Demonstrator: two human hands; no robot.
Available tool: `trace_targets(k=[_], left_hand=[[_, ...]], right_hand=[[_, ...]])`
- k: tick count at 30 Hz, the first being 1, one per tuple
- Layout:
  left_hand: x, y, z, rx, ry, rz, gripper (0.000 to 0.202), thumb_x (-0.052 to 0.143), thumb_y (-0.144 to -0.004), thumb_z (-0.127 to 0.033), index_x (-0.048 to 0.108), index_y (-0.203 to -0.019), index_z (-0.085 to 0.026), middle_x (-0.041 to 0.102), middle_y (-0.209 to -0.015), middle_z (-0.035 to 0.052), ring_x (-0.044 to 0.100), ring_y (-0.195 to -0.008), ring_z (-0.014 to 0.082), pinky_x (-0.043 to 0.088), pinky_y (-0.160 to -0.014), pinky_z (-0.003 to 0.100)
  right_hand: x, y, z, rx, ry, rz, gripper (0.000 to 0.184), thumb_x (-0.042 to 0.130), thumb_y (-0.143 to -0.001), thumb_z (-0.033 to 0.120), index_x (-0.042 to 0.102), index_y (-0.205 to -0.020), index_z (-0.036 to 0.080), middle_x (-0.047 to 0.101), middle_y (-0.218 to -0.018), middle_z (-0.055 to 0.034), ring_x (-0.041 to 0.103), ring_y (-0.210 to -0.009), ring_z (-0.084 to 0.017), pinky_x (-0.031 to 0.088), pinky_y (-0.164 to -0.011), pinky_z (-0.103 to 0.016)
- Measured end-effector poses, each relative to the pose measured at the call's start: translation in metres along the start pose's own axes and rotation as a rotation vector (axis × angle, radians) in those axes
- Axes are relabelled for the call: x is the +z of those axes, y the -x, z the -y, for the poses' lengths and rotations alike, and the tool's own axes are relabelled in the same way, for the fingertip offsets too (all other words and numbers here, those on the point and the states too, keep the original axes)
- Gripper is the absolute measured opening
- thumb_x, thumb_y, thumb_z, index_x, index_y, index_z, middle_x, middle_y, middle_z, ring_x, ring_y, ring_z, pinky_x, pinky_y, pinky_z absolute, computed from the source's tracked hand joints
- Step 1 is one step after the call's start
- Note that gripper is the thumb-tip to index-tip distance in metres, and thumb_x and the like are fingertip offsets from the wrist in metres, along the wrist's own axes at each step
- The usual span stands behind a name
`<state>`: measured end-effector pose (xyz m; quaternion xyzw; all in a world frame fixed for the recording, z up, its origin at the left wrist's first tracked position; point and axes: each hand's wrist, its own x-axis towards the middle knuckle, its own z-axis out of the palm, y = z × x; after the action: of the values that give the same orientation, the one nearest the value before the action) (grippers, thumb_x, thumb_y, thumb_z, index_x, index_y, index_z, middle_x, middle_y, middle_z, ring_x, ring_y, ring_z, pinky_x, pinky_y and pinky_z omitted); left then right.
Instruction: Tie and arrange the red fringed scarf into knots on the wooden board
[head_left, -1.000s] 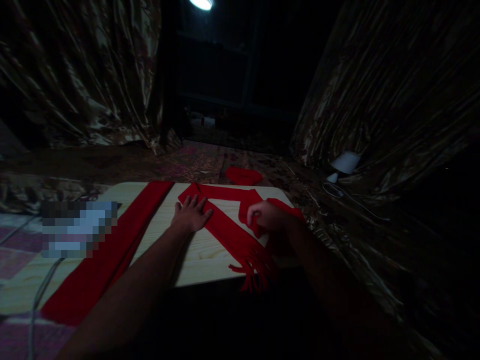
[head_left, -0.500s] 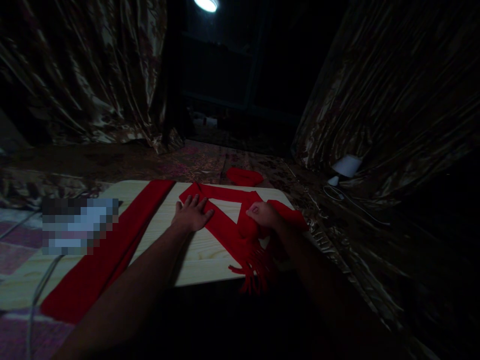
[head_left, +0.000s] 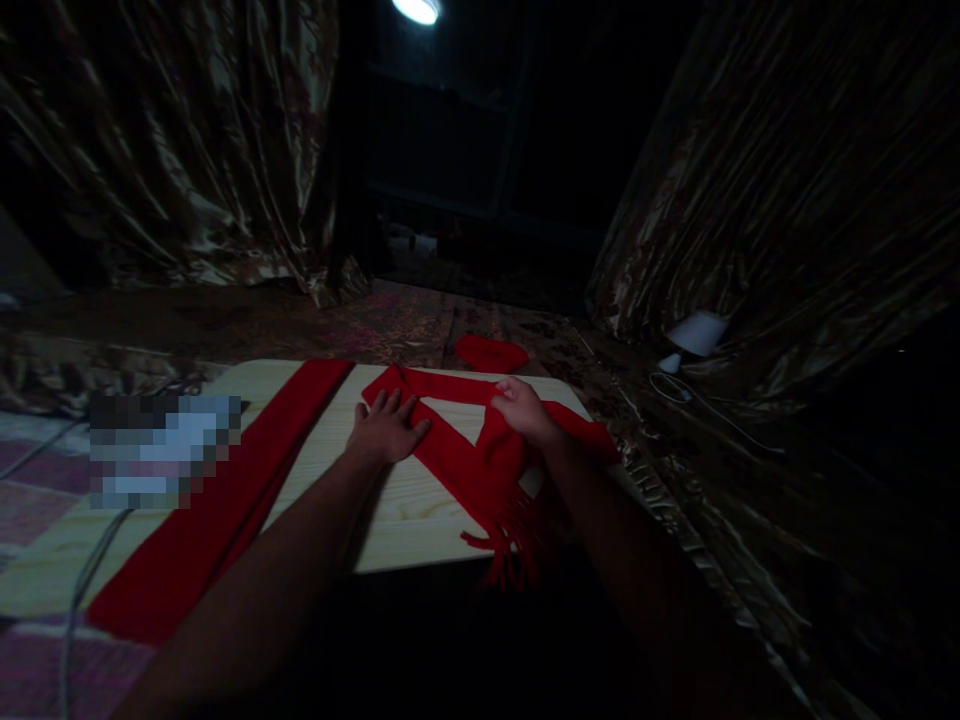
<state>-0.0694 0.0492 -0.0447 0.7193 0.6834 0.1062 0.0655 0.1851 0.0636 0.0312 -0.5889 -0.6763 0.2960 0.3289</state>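
A red fringed scarf (head_left: 457,465) lies in bent, overlapping lengths on a pale wooden board (head_left: 397,515). My left hand (head_left: 386,428) rests flat on its left fold, fingers spread, partly on the bare wood. At the scarf's far right part, my right hand (head_left: 523,408) pinches the cloth, with the fingers closed on it. The fringe hangs over the board's near edge. Left of my left arm, a second long red strip of cloth (head_left: 247,470) stretches across the board, folded lengthwise.
A red cloth piece (head_left: 492,352) lies behind the board on patterned fabric. A blurred-out device (head_left: 165,450) with a cable (head_left: 90,565) sits at the left. To the right stands a small white lamp (head_left: 697,335) with its cord. Curtains (head_left: 247,130) frame a dark window.
My right hand has moved away from me to the scarf's far strip, still pinching cloth. The left hand stays flat in place.
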Motion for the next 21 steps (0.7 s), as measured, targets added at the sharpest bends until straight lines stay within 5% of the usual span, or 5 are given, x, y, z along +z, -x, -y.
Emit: trace_targets(k=[3, 8, 13, 16, 21], left_hand=[[-0.001, 0.000, -0.001, 0.005, -0.002, 0.002, 0.086, 0.026, -0.089, -0.076, 0.030, -0.159, -0.026, 0.017, -0.166, 0.0114, 0.011, -0.153, 0.0387, 0.011, -0.116, 0.067], [-0.006, 0.004, 0.000, 0.030, -0.026, -0.013, 0.071, 0.026, -0.096, -0.062, 0.034, -0.157, -0.027, 0.023, -0.165, 0.0123, 0.018, -0.151, 0.0386, 0.018, -0.113, 0.068], [-0.013, 0.010, 0.003, 0.130, -0.016, -0.026, 0.054, 0.029, -0.100, -0.044, 0.052, -0.145, -0.029, 0.037, -0.160, 0.0106, 0.025, -0.149, 0.0380, 0.025, -0.108, 0.069], [-0.014, 0.011, 0.004, 0.115, 0.088, -0.095, 0.052, 0.032, -0.099, -0.050, 0.059, -0.139, -0.030, 0.044, -0.156, 0.0090, 0.029, -0.147, 0.0371, 0.020, -0.111, 0.071], [-0.010, 0.009, 0.005, 0.277, 0.384, -0.216, 0.052, 0.036, -0.098, -0.049, 0.057, -0.142, -0.029, 0.051, -0.151, 0.0064, 0.037, -0.145, 0.0285, 0.015, -0.121, 0.059]], right_hand=[[0.000, 0.005, 0.021, -0.063, -0.190, 0.107, 0.029, 0.057, -0.079, 0.016, 0.061, -0.108, 0.017, 0.070, -0.096, -0.0029, 0.064, -0.078, -0.014, 0.049, -0.070, -0.025], [0.037, 0.022, 0.040, -0.073, -0.080, 0.314, 0.039, 0.070, -0.076, 0.018, 0.066, -0.115, 0.015, 0.072, -0.091, -0.0036, 0.067, -0.084, -0.018, 0.053, -0.077, -0.028], [0.075, 0.040, 0.033, -0.151, -0.100, 0.476, 0.047, 0.074, -0.076, 0.018, 0.065, -0.122, 0.016, 0.070, -0.122, -0.0104, 0.066, -0.111, -0.022, 0.052, -0.096, -0.032], [0.066, 0.042, 0.024, -0.180, -0.065, 0.336, 0.039, 0.067, -0.084, 0.018, 0.066, -0.122, 0.014, 0.070, -0.123, -0.0129, 0.068, -0.109, -0.020, 0.053, -0.096, -0.031], [0.005, 0.031, -0.004, -0.187, 0.367, 0.123, 0.047, 0.051, -0.080, 0.001, 0.069, -0.121, 0.015, 0.073, -0.118, -0.0100, 0.068, -0.107, -0.018, 0.051, -0.096, -0.026]])
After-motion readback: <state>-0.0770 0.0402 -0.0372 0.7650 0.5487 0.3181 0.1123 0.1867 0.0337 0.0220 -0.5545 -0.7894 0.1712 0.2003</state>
